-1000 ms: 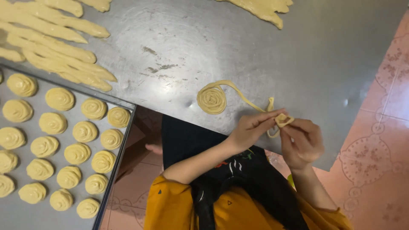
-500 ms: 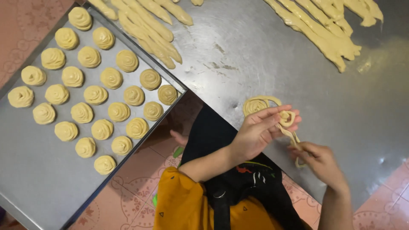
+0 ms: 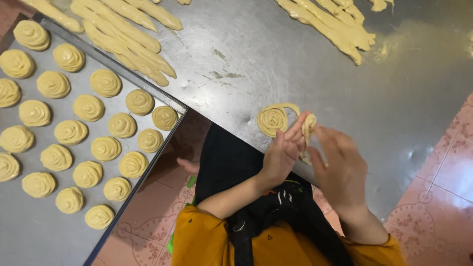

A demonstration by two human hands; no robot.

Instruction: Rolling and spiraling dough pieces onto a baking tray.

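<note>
Two hands work one dough strand at the near edge of the steel table [image 3: 276, 59]. Left hand [image 3: 283, 155] pinches a small, partly wound coil [image 3: 308, 129] between thumb and fingertips, fingers closed on it. Right hand [image 3: 340, 167] sits just beside, fingers loosely curled toward the same coil; palm faces away, so whether it grips the strand cannot be told. Strand appears to run from the held coil back to a finished flat spiral [image 3: 272, 119] lying on the table, touching distance from the left fingertips. Judgement: step in hand is winding a strand into a spiral; winding looks near its end. Next move likely calls for tucking the loose tail in without flattening the ridges, then a gentle, supported lift, since soft dough deforms easily. Further out: a grey baking tray [image 3: 29, 231] to the left, overhanging the table edge, carries rows of shaped spirals [image 3: 88, 107], well spaced, none touching. Piped dough strips [image 3: 128, 44] lie in a bundle just beyond the tray corner; a second bundle [image 3: 330, 24] lies at the far right. Table surface shows smears and crumbs. Floor: pinkish patterned tiles [image 3: 443, 167]. Person wears an orange top with a dark apron.
</note>
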